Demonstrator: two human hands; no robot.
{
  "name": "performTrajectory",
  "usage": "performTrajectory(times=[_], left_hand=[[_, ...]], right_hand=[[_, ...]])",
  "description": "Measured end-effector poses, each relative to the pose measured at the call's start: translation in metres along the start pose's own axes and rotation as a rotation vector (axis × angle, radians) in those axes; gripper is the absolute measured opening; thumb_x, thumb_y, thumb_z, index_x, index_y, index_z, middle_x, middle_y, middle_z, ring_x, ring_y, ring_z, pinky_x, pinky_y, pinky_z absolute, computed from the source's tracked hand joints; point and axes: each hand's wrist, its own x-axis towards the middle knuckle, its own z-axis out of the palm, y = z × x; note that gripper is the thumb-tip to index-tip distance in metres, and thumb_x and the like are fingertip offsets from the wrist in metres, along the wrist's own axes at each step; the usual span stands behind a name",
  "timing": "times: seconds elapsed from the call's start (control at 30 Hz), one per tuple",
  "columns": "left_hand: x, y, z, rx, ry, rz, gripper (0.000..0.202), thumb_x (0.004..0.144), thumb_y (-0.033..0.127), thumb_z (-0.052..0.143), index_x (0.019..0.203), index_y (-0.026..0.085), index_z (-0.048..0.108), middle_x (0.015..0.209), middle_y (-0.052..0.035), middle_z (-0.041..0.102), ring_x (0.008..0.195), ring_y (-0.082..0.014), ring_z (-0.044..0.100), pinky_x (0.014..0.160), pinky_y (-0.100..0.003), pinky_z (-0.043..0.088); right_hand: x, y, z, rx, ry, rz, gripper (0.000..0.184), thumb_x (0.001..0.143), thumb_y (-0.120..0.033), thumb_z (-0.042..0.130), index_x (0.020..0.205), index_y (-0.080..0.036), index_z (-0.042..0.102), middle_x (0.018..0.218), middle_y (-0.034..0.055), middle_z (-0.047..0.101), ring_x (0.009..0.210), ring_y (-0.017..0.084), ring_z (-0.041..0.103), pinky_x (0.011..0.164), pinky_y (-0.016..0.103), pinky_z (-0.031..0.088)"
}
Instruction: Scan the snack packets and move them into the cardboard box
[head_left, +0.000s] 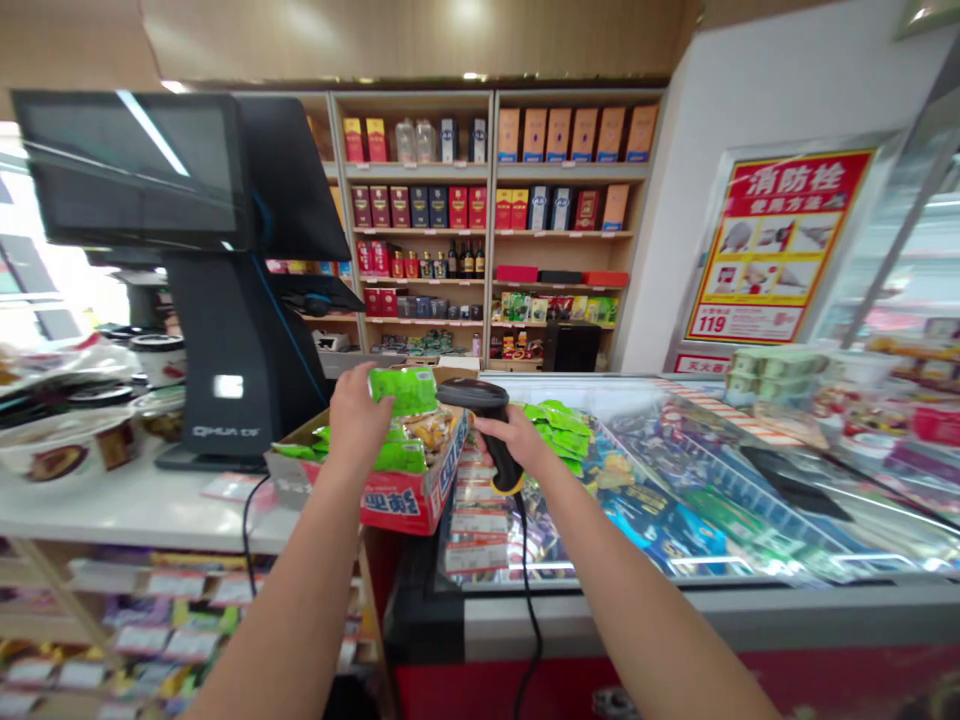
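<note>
The left hand (pixel 360 418) grips a green snack packet (pixel 403 390), fingers closed round it, just above an open cardboard carton (pixel 394 505) of similar packets at 12 o'clock. The right hand (pixel 511 442) has its fingers wrapped around a corded barcode scanner (pixel 484 408), its head just beside the packet. A white bench (pixel 127 510) carrying a black POS terminal (pixel 240 350) stands at 10 o'clock, a glass-topped chest freezer (pixel 697 490) at 2 o'clock.

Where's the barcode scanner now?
Head view, right of centre: the barcode scanner is in the right hand, over the freezer, beside the green packet in the left hand.
</note>
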Motion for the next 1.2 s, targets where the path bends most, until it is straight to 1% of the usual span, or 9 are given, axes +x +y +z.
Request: performTrajectory(times=[0.17, 0.27, 0.37, 0.47, 0.57, 0.77, 0.97, 1.1, 1.2], left_hand=[[-0.003, -0.028, -0.009, 0.150, 0.023, -0.108, 0.058, 0.065, 0.005, 0.061, 0.123, 0.008, 0.057, 0.145, -0.0258, 0.038, 0.134, -0.0405, 0.042, 0.110, -0.054, 0.036], [-0.015, -0.012, 0.001, 0.063, 0.118, 0.026, 0.054, 0.071, 0.006, 0.059, 0.124, 0.011, 0.056, 0.153, -0.0226, 0.026, 0.143, -0.0391, 0.028, 0.114, -0.054, 0.031], [-0.036, 0.020, 0.026, -0.133, 0.140, 0.231, 0.041, 0.080, 0.011, 0.054, 0.120, 0.016, 0.057, 0.149, -0.0163, 0.037, 0.140, -0.0292, 0.037, 0.113, -0.045, 0.036], [-0.061, 0.051, 0.070, -0.267, -0.012, 0.352, 0.028, 0.086, 0.016, 0.049, 0.110, 0.018, 0.061, 0.124, -0.0124, 0.061, 0.119, -0.0224, 0.057, 0.102, -0.038, 0.046], [-0.081, 0.073, 0.124, -0.183, -0.286, 0.261, 0.021, 0.088, 0.024, 0.052, 0.100, 0.015, 0.066, 0.099, -0.0108, 0.070, 0.100, -0.0224, 0.064, 0.092, -0.036, 0.050], [-0.085, 0.094, 0.199, 0.183, -0.662, 0.055, 0.048, 0.090, 0.049, 0.049, 0.095, 0.008, 0.073, 0.107, -0.0236, 0.069, 0.110, -0.0329, 0.061, 0.096, -0.040, 0.046], [-0.089, 0.091, 0.232, 0.225, -0.774, -0.067, 0.048, 0.081, 0.051, 0.061, 0.105, 0.010, 0.072, 0.118, -0.0229, 0.067, 0.114, -0.0348, 0.061, 0.092, -0.039, 0.048], [-0.093, 0.085, 0.238, 0.154, -0.770, -0.168, 0.027, 0.082, 0.032, 0.061, 0.102, 0.016, 0.072, 0.111, -0.0167, 0.071, 0.109, -0.0307, 0.065, 0.087, -0.037, 0.049], [-0.091, 0.082, 0.237, 0.148, -0.762, -0.197, 0.034, 0.083, 0.037, 0.060, 0.109, 0.017, 0.068, 0.111, -0.0158, 0.072, 0.108, -0.0307, 0.066, 0.088, -0.039, 0.048]], right_hand=[[0.008, 0.007, 0.027, -0.030, -0.080, 0.038, 0.032, 0.071, -0.042, 0.067, 0.053, -0.018, 0.057, 0.043, -0.0005, 0.054, 0.034, 0.012, 0.051, 0.035, 0.024, 0.043], [0.006, 0.014, 0.020, -0.018, -0.034, 0.046, 0.032, 0.070, -0.043, 0.067, 0.053, -0.018, 0.057, 0.045, -0.0001, 0.055, 0.035, 0.013, 0.051, 0.035, 0.024, 0.043], [-0.001, 0.020, -0.007, -0.011, 0.099, 0.047, 0.029, 0.069, -0.043, 0.068, 0.057, -0.018, 0.058, 0.048, -0.0005, 0.057, 0.036, 0.012, 0.053, 0.036, 0.024, 0.043], [-0.012, 0.030, -0.048, -0.010, 0.299, 0.056, 0.029, 0.065, -0.043, 0.071, 0.060, -0.018, 0.057, 0.048, -0.0013, 0.056, 0.035, 0.012, 0.051, 0.035, 0.024, 0.041], [-0.029, 0.046, -0.090, -0.001, 0.531, 0.042, 0.030, 0.062, -0.043, 0.072, 0.060, -0.019, 0.055, 0.045, -0.0018, 0.055, 0.033, 0.013, 0.050, 0.034, 0.025, 0.039], [-0.061, 0.082, -0.133, 0.082, 0.836, -0.005, 0.030, 0.063, -0.044, 0.071, 0.064, -0.020, 0.054, 0.046, -0.0027, 0.055, 0.032, 0.014, 0.048, 0.034, 0.027, 0.038], [-0.066, 0.085, -0.138, 0.131, 0.852, 0.010, 0.030, 0.063, -0.044, 0.072, 0.066, -0.021, 0.054, 0.046, -0.0035, 0.055, 0.035, 0.015, 0.052, 0.034, 0.027, 0.039], [-0.065, 0.082, -0.137, 0.119, 0.810, -0.010, 0.031, 0.062, -0.044, 0.073, 0.066, -0.019, 0.055, 0.046, -0.0037, 0.055, 0.031, 0.013, 0.049, 0.033, 0.026, 0.038], [-0.065, 0.080, -0.135, 0.113, 0.768, -0.021, 0.030, 0.063, -0.043, 0.073, 0.064, -0.019, 0.056, 0.045, -0.0032, 0.055, 0.030, 0.012, 0.047, 0.033, 0.026, 0.039]])
